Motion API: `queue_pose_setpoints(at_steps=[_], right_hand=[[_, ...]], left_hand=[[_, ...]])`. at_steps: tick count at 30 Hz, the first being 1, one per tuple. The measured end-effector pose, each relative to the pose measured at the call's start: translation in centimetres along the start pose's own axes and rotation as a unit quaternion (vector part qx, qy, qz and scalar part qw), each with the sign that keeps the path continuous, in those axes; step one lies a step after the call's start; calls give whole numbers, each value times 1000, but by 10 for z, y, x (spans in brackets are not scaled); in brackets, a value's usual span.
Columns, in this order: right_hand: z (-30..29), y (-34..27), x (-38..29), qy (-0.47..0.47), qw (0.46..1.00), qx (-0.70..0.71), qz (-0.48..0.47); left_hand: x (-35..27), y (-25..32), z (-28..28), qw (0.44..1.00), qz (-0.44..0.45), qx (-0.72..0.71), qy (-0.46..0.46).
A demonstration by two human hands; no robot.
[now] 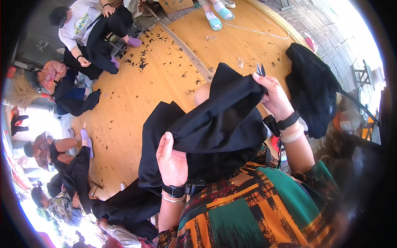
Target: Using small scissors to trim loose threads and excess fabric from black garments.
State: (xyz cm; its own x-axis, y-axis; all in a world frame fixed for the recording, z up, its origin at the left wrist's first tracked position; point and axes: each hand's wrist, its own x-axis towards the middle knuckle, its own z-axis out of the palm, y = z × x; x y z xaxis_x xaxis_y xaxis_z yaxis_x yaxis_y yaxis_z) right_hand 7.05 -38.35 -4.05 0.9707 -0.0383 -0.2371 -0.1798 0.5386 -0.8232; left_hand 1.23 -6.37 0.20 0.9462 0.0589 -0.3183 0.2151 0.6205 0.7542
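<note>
A black cloth garment (214, 117) lies across my lap, with one edge stretched between my two hands. My left hand (172, 158) pinches one end of that edge between thumb and fingers. At the other end, my right hand (274, 93) grips the cloth with the thumb on top. Small metal scissors (260, 70) are tucked in the same right hand, their pointed blades sticking up past the thumb and slightly apart. The scissors' handles are hidden by the hand and cloth.
Another heap of black cloth (310, 90) hangs to my right. Several people sit at the left with black cloth on their laps. Dark scraps (142, 59) litter the wooden floor mat (130, 124). A person's feet in light-blue slippers (215, 24) stand at the far edge.
</note>
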Motion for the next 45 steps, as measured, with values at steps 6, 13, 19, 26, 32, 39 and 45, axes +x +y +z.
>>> queue_pose_setpoints(at_steps=[6, 13, 19, 26, 32, 39, 45], right_hand=[[4, 1, 3, -17, 999, 45, 20], [19, -8, 13, 8, 1000, 21, 6], [36, -32, 30, -46, 988, 130, 64], [63, -43, 35, -85, 990, -37, -107], [24, -8, 28, 39, 966, -246, -63], [8, 48, 19, -48, 858, -474, -191], [9, 39, 12, 67, 942, -309, -111]], left_hand=[[2, 0, 4, 1000, 14, 3, 15], [8, 4, 1, 998, 52, 39, 7], [8, 4, 1, 997, 47, 59, 15], [0, 15, -22, 994, 29, 72, 74], [-36, 16, -52, 983, 32, 116, 141], [-42, 30, -47, 920, 202, 289, 171], [-6, 40, 6, 898, 226, 375, 32]])
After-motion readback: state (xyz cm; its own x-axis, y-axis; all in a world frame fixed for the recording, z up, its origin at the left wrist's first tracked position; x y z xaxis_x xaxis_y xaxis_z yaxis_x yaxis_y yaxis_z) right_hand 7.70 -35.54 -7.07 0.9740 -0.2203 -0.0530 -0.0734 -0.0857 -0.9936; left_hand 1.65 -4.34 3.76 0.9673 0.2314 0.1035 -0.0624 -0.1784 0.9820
